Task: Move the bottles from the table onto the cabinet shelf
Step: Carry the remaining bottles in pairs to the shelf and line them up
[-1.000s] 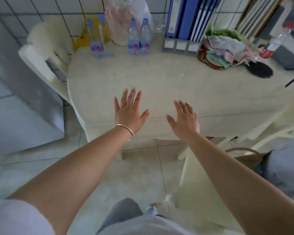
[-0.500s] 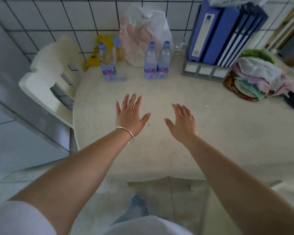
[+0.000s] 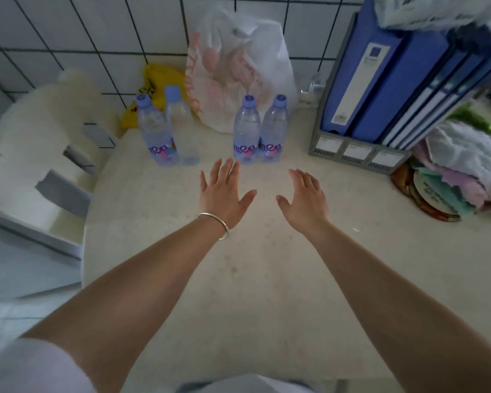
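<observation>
both hands hold nothing: left hand [image 3: 223, 191] and right hand [image 3: 305, 198] hover flat, fingers spread, over the table [image 3: 267, 279]. four bottles [image 3: 245, 130] stand upright at its far edge, two pairs, just beyond the fingertips, before a plastic bag [image 3: 238, 63].

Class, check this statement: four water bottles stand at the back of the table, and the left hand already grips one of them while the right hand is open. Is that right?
Not quite. The head view shows the left hand open with fingers spread, just short of the nearest bottle and gripping nothing. The rest holds: four bottles stand at the back of the table, and the right hand is open.
</observation>
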